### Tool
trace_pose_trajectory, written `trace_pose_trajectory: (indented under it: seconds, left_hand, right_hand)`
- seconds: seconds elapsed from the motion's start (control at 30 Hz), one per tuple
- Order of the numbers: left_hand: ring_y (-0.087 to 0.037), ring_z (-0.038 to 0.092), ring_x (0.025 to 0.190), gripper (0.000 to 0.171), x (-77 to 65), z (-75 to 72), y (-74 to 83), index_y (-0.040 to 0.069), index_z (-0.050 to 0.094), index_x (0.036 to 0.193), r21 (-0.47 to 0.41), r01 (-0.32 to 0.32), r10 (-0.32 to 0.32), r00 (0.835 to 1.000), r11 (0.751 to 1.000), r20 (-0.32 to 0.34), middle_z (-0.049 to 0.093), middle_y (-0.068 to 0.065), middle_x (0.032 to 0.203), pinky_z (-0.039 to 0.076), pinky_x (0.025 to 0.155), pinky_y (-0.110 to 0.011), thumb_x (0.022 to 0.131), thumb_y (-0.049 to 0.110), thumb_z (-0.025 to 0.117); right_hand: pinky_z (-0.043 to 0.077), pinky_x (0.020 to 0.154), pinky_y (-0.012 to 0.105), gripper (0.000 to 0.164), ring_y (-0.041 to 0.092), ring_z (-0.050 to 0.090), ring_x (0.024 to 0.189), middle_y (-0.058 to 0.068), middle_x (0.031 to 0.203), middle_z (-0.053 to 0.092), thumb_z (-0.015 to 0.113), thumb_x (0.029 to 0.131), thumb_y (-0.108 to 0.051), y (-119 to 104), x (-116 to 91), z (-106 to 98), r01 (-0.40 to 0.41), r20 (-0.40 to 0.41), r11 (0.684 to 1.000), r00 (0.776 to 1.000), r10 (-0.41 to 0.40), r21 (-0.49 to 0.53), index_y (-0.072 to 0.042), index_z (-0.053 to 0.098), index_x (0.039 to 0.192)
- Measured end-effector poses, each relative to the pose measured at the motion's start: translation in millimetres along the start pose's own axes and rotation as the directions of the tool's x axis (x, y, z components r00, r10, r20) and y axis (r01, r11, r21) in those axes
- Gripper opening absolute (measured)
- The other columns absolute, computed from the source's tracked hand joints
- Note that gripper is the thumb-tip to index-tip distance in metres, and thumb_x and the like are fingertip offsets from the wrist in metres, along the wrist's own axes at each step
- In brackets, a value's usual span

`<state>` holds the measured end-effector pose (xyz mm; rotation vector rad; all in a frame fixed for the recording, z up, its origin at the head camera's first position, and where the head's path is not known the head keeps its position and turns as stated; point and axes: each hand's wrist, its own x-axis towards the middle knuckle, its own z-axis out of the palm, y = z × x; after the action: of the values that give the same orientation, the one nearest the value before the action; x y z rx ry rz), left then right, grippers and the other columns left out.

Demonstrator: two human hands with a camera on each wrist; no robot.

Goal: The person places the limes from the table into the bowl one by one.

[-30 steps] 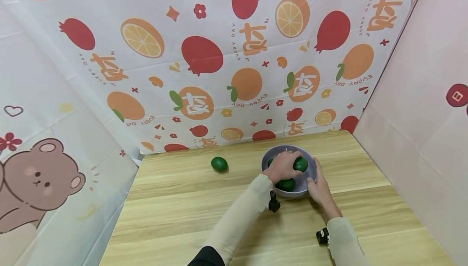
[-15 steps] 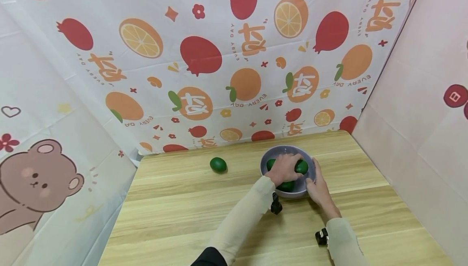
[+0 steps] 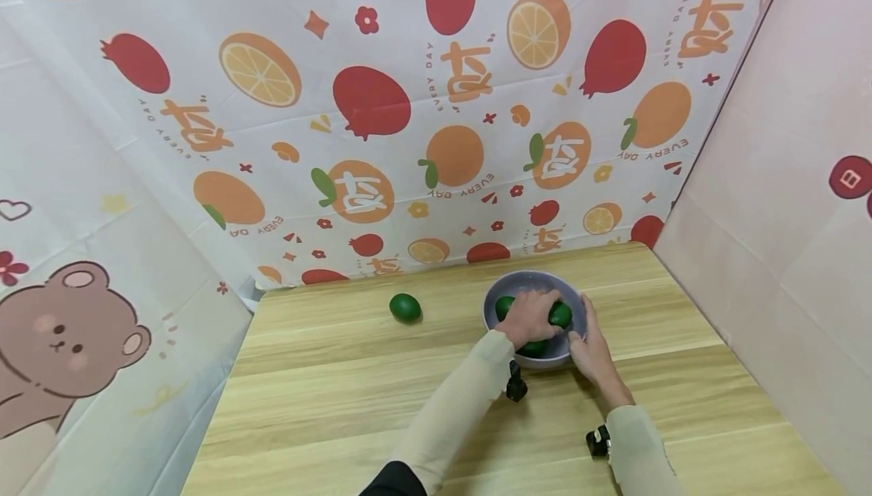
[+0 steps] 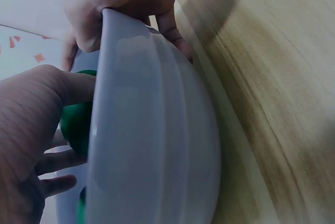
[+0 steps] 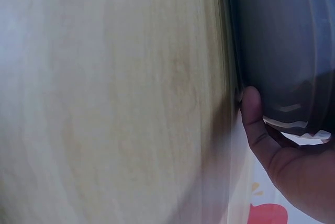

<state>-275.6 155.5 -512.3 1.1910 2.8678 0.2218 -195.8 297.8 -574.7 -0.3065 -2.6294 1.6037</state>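
A round grey-purple bowl (image 3: 524, 280) stands on the table in the head view. My left hand (image 3: 530, 318) reaches over its left side and holds a smooth, dark green oval fruit (image 3: 561, 315) between thumb and fingers, inside the bowl. Another green fruit (image 3: 505, 307) shows left of that hand, and a third fruit (image 3: 536, 348) lies partly hidden under it. My right hand (image 3: 594, 348) grips the bowl's right rim, thumb on the near side. In the left wrist view, the bowl wall (image 4: 136, 124) covers the lower part of the held fruit (image 4: 78, 122).
One more green fruit (image 3: 405, 307) lies on the wooden table (image 3: 327, 397), left of the bowl. A fruit-printed sheet (image 3: 409, 102) hangs along the table's back edge, and a pale sheet (image 3: 763, 254) closes off the right side.
My left hand has lowered the held fruit slightly within the bowl, and more of the left fruit shows. My right hand stays on the rim. The head view has shifted a little.
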Motion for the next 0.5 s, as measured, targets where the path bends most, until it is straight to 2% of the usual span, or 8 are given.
trace_pose_trajectory:
  seconds: [0.23,0.5]
  left_hand:
    - [-0.011,0.068,0.096,0.060,1.6,6.6,-2.0,0.022,0.055,0.142,0.012,0.004,-0.004,1.000,1.000,0.020,0.072,0.004,0.118,0.053,0.083,-0.027,0.090,0.046,0.074]
    - [-0.011,0.069,0.095,0.062,1.3,6.7,-2.8,0.023,0.055,0.142,0.012,0.018,-0.018,0.999,1.000,0.038,0.073,0.004,0.117,0.054,0.083,-0.029,0.089,0.047,0.075]
  right_hand:
    - [0.017,0.123,0.065,0.082,0.044,0.007,0.157,0.010,0.173,-0.005,0.038,0.100,-0.009,2.2,1.8,0.8,-0.007,0.003,1.000,1.000,0.007,0.006,-0.029,-0.010,0.164]
    - [0.019,0.122,0.065,0.081,0.044,0.007,0.157,0.009,0.173,-0.007,0.036,0.101,-0.008,2.3,1.9,0.2,-0.009,0.015,1.000,1.000,0.009,-0.004,-0.030,-0.012,0.163]
